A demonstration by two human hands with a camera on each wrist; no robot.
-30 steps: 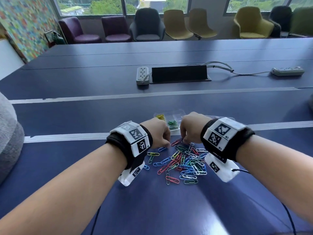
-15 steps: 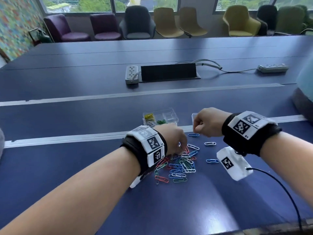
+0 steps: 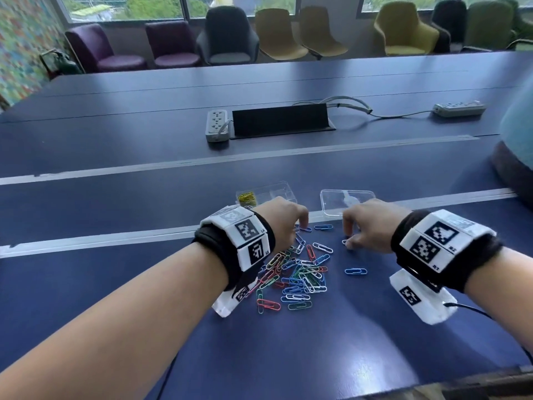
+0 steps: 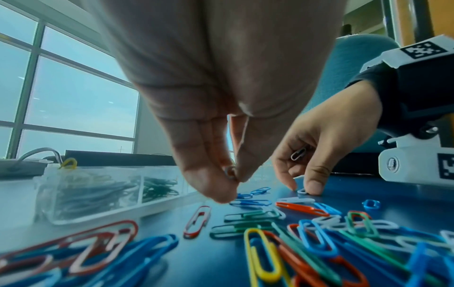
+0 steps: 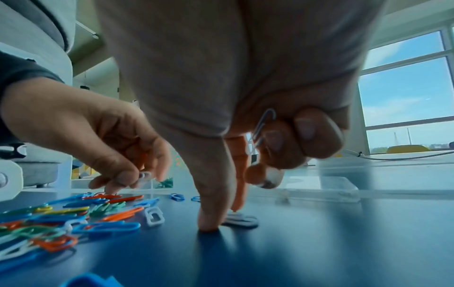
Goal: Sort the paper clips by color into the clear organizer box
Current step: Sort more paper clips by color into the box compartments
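The paper clips (image 3: 297,272) lie in a loose, tangled heap of glossy red, blue, green, white and yellow wire loops on the dark blue table (image 3: 288,350), with a few blue strays beside it. Just beyond, the clear organizer box (image 3: 281,189) of thin see-through plastic stands partly hidden behind the left hand (image 3: 284,219); only its yellow-filled compartment shows from the head, while the left wrist view also shows green clips next to it. Its separate lid (image 3: 347,199) lies to the right, its near edge covered by the right hand (image 3: 372,223). The left hand pinches a small clip at its fingertips, colour hard to make out. The right hand clasps a white clip (image 5: 263,128) in curled fingers while thumb and forefinger press another white clip (image 5: 242,220) onto the table. Open tabletop spreads toward the near edge.
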